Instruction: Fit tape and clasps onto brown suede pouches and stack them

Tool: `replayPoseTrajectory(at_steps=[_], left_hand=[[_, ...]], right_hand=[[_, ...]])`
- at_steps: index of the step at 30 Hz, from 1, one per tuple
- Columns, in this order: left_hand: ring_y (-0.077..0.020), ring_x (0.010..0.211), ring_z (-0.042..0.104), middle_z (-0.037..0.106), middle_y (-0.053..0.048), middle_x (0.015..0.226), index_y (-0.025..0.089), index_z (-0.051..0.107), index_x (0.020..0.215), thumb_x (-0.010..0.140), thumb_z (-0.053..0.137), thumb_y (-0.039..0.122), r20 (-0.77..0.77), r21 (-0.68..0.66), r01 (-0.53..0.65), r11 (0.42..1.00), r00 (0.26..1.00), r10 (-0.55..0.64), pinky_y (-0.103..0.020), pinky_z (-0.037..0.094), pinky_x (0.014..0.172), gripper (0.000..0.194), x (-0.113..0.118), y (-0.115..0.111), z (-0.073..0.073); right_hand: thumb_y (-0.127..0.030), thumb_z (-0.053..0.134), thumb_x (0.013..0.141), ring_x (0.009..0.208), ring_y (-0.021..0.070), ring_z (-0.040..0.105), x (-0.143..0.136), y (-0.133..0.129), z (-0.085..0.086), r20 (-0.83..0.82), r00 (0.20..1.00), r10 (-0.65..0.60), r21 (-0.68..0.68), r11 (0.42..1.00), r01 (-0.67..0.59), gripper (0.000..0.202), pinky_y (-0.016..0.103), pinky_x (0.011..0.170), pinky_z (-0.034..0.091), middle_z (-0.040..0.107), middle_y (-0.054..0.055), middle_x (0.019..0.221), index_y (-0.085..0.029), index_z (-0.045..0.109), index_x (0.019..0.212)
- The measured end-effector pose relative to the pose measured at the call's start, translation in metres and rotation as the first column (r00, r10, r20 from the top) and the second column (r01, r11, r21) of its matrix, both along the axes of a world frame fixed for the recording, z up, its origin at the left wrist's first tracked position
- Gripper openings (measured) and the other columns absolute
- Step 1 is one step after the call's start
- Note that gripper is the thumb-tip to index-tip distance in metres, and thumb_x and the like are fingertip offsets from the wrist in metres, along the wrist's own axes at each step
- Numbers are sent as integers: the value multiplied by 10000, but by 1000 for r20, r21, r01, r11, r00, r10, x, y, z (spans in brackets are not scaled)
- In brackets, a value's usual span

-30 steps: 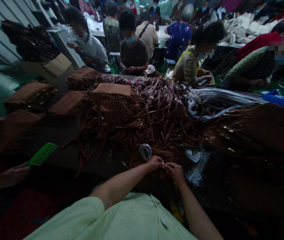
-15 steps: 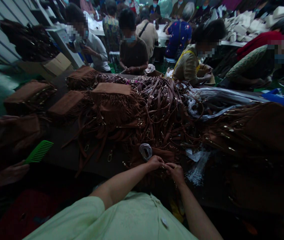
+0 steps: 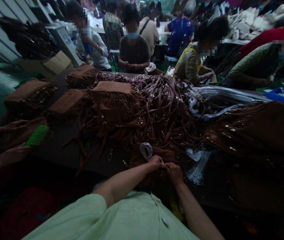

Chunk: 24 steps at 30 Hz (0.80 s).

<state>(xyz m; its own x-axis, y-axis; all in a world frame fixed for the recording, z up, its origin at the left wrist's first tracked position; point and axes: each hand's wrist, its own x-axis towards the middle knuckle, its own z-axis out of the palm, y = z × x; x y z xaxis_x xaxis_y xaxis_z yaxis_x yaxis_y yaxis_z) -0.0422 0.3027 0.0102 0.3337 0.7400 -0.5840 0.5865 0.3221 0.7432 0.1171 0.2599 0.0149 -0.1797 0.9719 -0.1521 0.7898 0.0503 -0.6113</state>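
Note:
My left hand (image 3: 155, 163) and my right hand (image 3: 174, 172) meet with fingertips pinched together over the near edge of a brown fringed bag (image 3: 165, 154). Something small is between the fingers, with a faint glint, but it is too dark and small to name. Just beyond my left hand a coil of clear plastic strip (image 3: 146, 151) rests on the bag. To the right of my right hand lies a bunch of thin clear plastic strands (image 3: 198, 166).
Brown straps with metal buckles (image 3: 159, 103) are heaped ahead, beside stacked fringed bags (image 3: 113, 87). More brown bags (image 3: 274, 123) pile up at right, near plastic-wrapped straps (image 3: 222, 93). At left a co-worker's hand holds a green comb (image 3: 37, 135). Other people sit across the table.
My hands stay nearly in place, still pinched together. The co-worker's green comb has moved slightly up and left. Across the table, people have shifted their arms a little.

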Motion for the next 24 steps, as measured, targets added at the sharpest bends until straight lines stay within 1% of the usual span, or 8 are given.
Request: replayPoseTrajectory(at_steps=[3, 6, 9, 11, 14, 18, 21, 24], left_hand=[[-143, 675, 581, 657, -27, 730, 167, 719, 821, 723, 650, 270, -67, 12, 42, 999, 997, -41, -222, 403, 597, 158, 6, -2, 10], [-198, 817, 585, 648, -68, 836, 170, 700, 863, 761, 626, 276, -179, 198, 169, 965, 975, -134, -274, 439, 710, 165, 0, -6, 34], [-231, 1003, 515, 595, -101, 1031, 175, 643, 1021, 792, 587, 238, -246, 526, 230, 819, 963, -113, -325, 409, 885, 244, -30, -1, 61], [-230, 1095, 455, 543, -101, 1156, 185, 576, 1167, 794, 560, 184, -286, 634, 175, 754, 958, 18, -346, 337, 995, 373, -60, 11, 73], [-233, 1086, 459, 555, -84, 1156, 213, 541, 1240, 732, 584, 123, -428, 538, 281, 795, 904, -30, -350, 342, 986, 518, -98, 38, 79], [-234, 1008, 513, 616, -79, 971, 195, 661, 1022, 721, 603, 155, -538, 476, 471, 743, 824, -178, -323, 385, 904, 309, -112, 58, 84], [-194, 880, 565, 626, -75, 936, 168, 677, 926, 744, 598, 252, -516, 491, 392, 778, 851, -103, -270, 420, 780, 216, -105, 53, 92], [-153, 683, 567, 634, -38, 770, 157, 692, 827, 708, 641, 377, -396, 338, 215, 916, 916, -68, -238, 406, 624, 255, -93, 39, 90]], right_hand=[[-307, 541, 847, 819, 176, 641, 0, -3, -1, 43, 999, 11, 14, 1000, -12, 187, 263, 775, 440, 695, 51, 876, -221, 706, 863], [-344, 514, 871, 833, 174, 634, -1, -7, 3, 88, 996, -7, 25, 1000, 5, 220, 257, 777, 437, 685, 54, 903, -217, 692, 892], [-376, 472, 894, 860, 171, 622, -7, -12, 11, 94, 995, -24, 58, 998, 19, 260, 256, 780, 436, 667, 61, 942, -214, 676, 904], [-362, 449, 905, 871, 167, 614, -14, -15, 15, 78, 997, -27, 84, 996, 21, 264, 255, 786, 437, 655, 66, 954, -211, 664, 919], [-307, 451, 894, 883, 172, 608, -24, -21, 17, 79, 997, -15, 80, 997, 8, 239, 270, 819, 442, 646, 71, 950, -196, 648, 972], [-288, 499, 845, 947, 202, 602, -31, -25, 21, 122, 988, -93, 73, 994, 85, 363, 308, 821, 472, 610, 88, 1068, -181, 554, 1188], [-349, 536, 824, 953, 206, 603, -37, -27, 32, 126, 987, -98, 129, 988, 81, 610, 316, 762, 505, 542, 97, 1195, -217, 348, 1390], [-380, 597, 790, 1075, 233, 553, -47, -29, 42, 147, 989, 29, 228, 972, -63, 733, 333, 799, 509, 450, 105, 1319, -269, 268, 1436]])
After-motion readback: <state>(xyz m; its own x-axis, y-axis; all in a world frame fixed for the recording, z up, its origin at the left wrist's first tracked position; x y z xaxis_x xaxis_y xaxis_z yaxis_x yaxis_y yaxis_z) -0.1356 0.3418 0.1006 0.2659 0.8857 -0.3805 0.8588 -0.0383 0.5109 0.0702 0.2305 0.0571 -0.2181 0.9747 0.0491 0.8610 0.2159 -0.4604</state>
